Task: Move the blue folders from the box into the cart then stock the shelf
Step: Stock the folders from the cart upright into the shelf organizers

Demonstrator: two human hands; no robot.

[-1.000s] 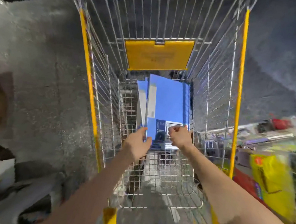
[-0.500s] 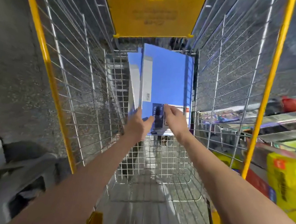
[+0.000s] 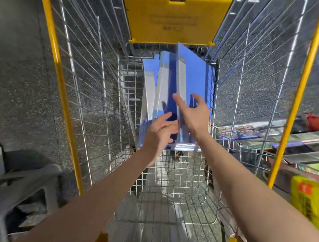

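Now we are letting go of the blue folders [image 3: 194, 81]: our right hand [image 3: 194, 114] is spreading open against them, our left hand [image 3: 159, 132] is resting loose-fingered on them, and they are standing fanned just below the cart's [image 3: 92, 74] yellow flap [image 3: 173, 16], seemingly delivered.

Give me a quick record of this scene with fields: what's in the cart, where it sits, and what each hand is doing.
contents: blue folders, standing on edge, side by side
position: far end of cart, below yellow flap
left hand: at folders' near edge, grip unclear
right hand: fingers spread on rightmost folder
beside cart: shelf, right
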